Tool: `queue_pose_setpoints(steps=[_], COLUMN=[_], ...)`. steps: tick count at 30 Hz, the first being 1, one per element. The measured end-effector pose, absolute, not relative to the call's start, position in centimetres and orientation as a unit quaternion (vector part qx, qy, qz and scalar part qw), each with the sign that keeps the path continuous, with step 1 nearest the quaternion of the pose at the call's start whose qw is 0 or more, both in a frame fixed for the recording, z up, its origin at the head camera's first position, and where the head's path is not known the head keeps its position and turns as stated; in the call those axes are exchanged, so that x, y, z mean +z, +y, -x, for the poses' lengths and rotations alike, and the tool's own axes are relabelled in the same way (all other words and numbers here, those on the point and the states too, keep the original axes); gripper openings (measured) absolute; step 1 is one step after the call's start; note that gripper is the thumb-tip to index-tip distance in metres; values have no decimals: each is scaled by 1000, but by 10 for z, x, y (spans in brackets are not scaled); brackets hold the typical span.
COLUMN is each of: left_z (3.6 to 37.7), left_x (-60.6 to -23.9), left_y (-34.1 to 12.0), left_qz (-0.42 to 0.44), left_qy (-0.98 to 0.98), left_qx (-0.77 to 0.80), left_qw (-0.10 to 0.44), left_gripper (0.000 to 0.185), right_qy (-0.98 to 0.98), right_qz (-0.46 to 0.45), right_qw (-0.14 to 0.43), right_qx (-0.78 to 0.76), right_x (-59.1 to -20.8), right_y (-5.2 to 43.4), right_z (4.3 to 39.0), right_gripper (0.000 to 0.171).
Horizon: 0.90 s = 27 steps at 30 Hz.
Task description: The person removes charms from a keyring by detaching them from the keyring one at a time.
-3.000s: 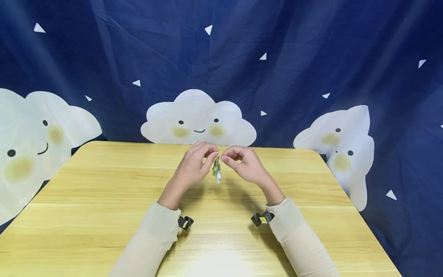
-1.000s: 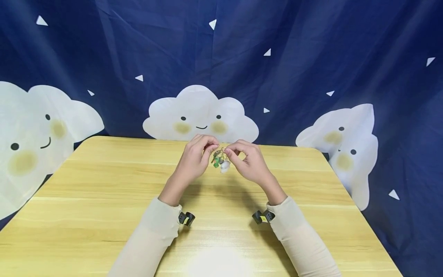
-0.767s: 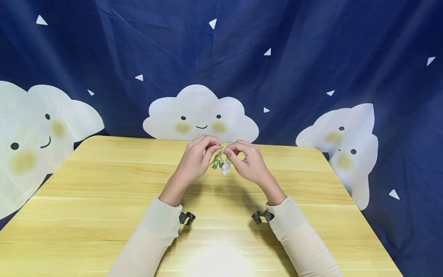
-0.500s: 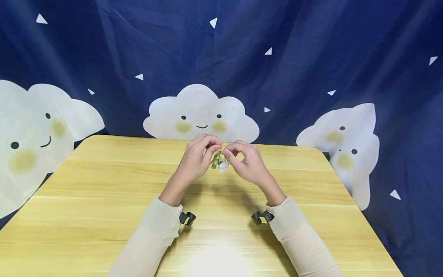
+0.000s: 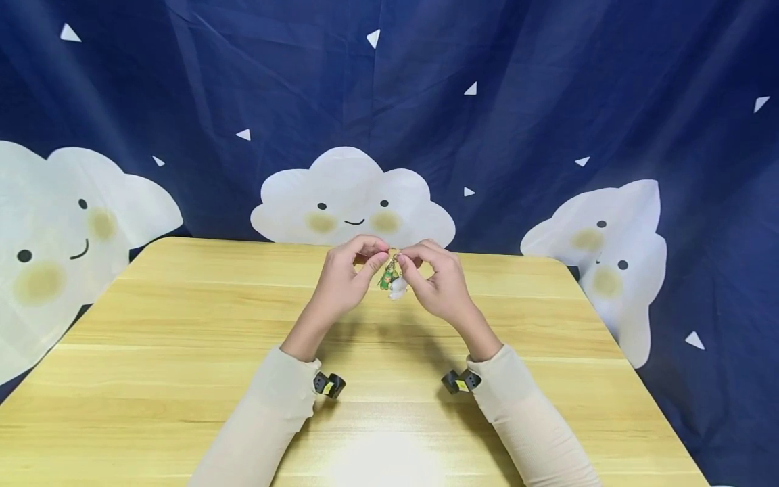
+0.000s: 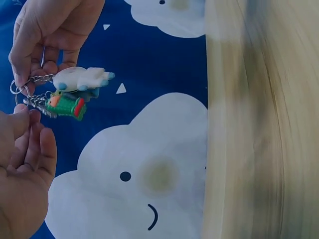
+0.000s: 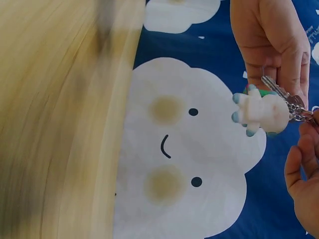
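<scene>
Above the far middle of the wooden table (image 5: 182, 352), 2 hands meet over a small keychain (image 5: 391, 277). The left hand (image 5: 345, 281) has its thumb and forefinger curled together, pinching the metal ring end of the keychain; the left wrist view shows its fingertips (image 6: 22, 117) closed on the chain (image 6: 35, 99) beside the ring (image 6: 15, 87). The right hand (image 5: 439, 283) pinches the same cluster from the other side, with its fingers (image 6: 40, 55) curled round the links just above the charms.

From the ring hang 2 charms, touching each other: a white figure charm (image 7: 261, 112) with pale blue tips on its limbs, and a green charm (image 6: 66, 105) with a red end and an orange patch. A silver key (image 7: 279, 92) lies against the white figure in the right wrist view. The keychain is held clear of the tabletop, between the 2 hands.

No container shows in any view, and no readable writing or brand appears on the charms; they are too small to tell.

Each cream sleeve (image 5: 274, 412) carries a small black camera mount (image 5: 328, 385) at the wrist. Behind the table hangs a dark blue backdrop (image 5: 548, 81) printed with smiling white clouds (image 5: 353, 203) and small white triangles.
</scene>
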<state>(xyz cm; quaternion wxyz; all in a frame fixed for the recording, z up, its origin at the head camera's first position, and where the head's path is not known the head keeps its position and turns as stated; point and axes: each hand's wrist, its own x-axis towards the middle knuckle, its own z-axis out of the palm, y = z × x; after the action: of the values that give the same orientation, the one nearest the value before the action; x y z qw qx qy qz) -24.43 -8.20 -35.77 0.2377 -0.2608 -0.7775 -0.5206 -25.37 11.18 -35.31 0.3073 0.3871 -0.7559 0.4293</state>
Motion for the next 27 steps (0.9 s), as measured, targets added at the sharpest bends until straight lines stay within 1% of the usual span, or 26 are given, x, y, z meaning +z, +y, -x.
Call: queue_pose_setpoints(steps=[4, 6, 9, 15, 18, 22, 27], left_z=[243, 242, 242, 242, 243, 245, 245], left_x=[-358, -356, -355, -354, -354, -354, -355], left_y=[-82, -83, -82, -85, -87, -87, -87], left_qz=[240, 239, 255, 289, 306, 325, 338], left_qy=[-766, -760, -761, -772, -776, -782, -789], left_qx=[-562, -570, -555, -487, -456, -420, -398], left_qw=[200, 199, 220, 287, 311, 326, 325], left_gripper=[12, 11, 10, 6, 5, 4, 5], right_qy=[-754, -753, -751, -751, -750, -746, -744], right_qz=[-394, -400, -407, -408, -409, -412, -412], right_qw=[308, 304, 295, 284, 285, 296, 311], right_qx=[426, 426, 428, 434, 434, 431, 424], right_x=[-353, -354, -354, -355, -355, -354, -352], right_y=[111, 111, 111, 111, 111, 112, 112], right_z=[254, 254, 254, 254, 254, 254, 254], right_gripper=[8, 8, 9, 9, 9, 9, 9])
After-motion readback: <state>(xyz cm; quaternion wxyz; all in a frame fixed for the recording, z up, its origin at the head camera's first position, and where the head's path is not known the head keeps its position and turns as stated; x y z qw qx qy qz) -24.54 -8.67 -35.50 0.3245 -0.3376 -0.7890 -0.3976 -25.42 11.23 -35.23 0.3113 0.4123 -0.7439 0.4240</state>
